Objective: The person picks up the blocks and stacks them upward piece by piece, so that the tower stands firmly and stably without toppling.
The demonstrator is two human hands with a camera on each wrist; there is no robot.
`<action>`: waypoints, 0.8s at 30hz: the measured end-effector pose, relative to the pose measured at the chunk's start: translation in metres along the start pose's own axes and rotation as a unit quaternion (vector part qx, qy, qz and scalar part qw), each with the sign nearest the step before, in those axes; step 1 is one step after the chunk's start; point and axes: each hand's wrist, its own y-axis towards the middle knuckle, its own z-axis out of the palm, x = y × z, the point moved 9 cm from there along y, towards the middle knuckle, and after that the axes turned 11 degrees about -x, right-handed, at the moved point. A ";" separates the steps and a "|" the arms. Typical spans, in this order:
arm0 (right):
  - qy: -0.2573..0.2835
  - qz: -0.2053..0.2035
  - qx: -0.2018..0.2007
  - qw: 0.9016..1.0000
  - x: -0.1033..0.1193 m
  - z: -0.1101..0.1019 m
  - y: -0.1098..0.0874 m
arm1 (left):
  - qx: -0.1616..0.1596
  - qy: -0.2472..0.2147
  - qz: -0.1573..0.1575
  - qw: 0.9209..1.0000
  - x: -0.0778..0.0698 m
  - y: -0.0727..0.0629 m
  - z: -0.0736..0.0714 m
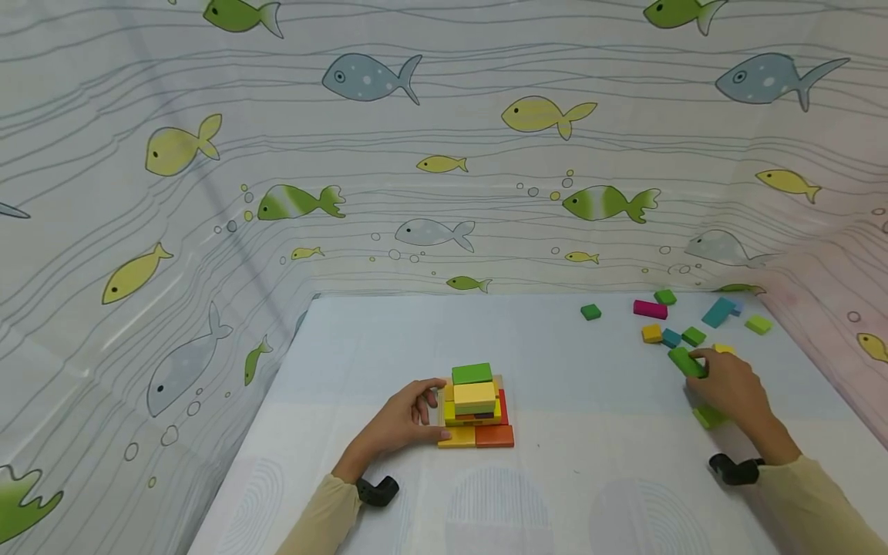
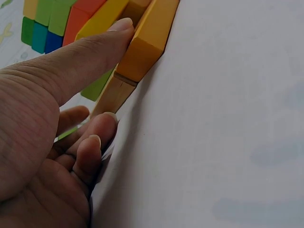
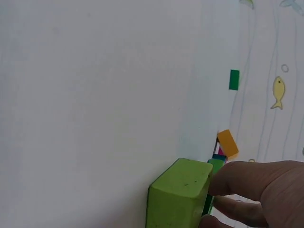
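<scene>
Left of centre in the head view, a low stack of coloured wooden blocks (image 1: pixel 475 411) has a green block on top, yellow ones under it and a yellow and orange row at the front. My left hand (image 1: pixel 405 412) holds the stack's left side, thumb at the front and index finger farther back. The left wrist view shows that thumb (image 2: pixel 99 45) against the orange-yellow blocks (image 2: pixel 142 52); the other fingers bend loosely below. At the right, my right hand (image 1: pixel 731 385) pinches a green block (image 1: pixel 683 361). A light green block (image 3: pixel 180 190) lies just beside that hand.
Beyond the right hand lie several loose blocks: a magenta one (image 1: pixel 650 309), a teal one (image 1: pixel 718 312), a yellow one (image 1: pixel 652 334) and green ones. One small green block (image 1: pixel 591 311) sits apart, farther left. Fish-printed cloth (image 1: pixel 388 262) walls the white table's back and sides.
</scene>
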 end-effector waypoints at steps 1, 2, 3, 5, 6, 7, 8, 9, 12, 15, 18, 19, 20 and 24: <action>0.003 -0.002 0.000 1.000 0.000 0.001 0.001 | 0.000 -0.002 0.001 1.000 0.000 0.000 0.000; 0.005 -0.002 -0.001 1.000 -0.001 0.001 0.001 | 0.000 -0.003 0.002 1.000 -0.001 0.000 0.000; 0.005 -0.003 -0.005 1.000 -0.001 0.001 0.001 | 0.000 -0.004 0.002 1.000 -0.001 0.000 0.000; 0.007 -0.004 -0.015 1.000 -0.002 0.000 0.001 | 0.000 -0.003 0.002 1.000 -0.001 0.000 0.000; 0.009 -0.004 -0.022 1.000 -0.001 -0.001 0.001 | 0.001 -0.003 0.002 1.000 -0.001 0.000 0.000; 0.014 -0.007 -0.028 0.999 0.000 -0.003 0.000 | 0.000 -0.003 0.002 1.000 -0.001 0.000 0.000; 0.019 -0.009 -0.033 0.999 0.002 -0.004 0.000 | 0.001 -0.002 0.001 1.000 -0.001 0.000 0.000; 0.026 -0.011 -0.038 0.999 0.004 -0.006 0.000 | 0.001 -0.001 0.000 1.000 -0.001 0.000 0.000; 0.043 -0.029 -0.053 0.997 0.014 -0.011 0.000 | -0.001 -0.002 -0.001 1.000 -0.001 -0.001 0.000; 0.053 -0.046 -0.060 0.996 0.025 -0.015 0.001 | -0.001 -0.001 -0.001 1.000 -0.002 -0.001 -0.001; 0.062 -0.065 -0.065 0.994 0.040 -0.018 0.001 | 0.000 0.000 0.000 1.000 -0.002 -0.001 0.000; 0.067 -0.069 -0.065 0.993 0.044 -0.018 0.000 | 0.001 0.000 0.001 1.000 -0.002 -0.001 0.000; 0.072 -0.074 -0.064 0.993 0.050 -0.018 -0.001 | 0.001 0.000 0.001 1.000 -0.002 -0.001 0.000; 0.090 -0.103 -0.063 0.989 0.078 -0.019 -0.006 | 0.000 -0.002 -0.001 1.000 -0.001 -0.001 0.000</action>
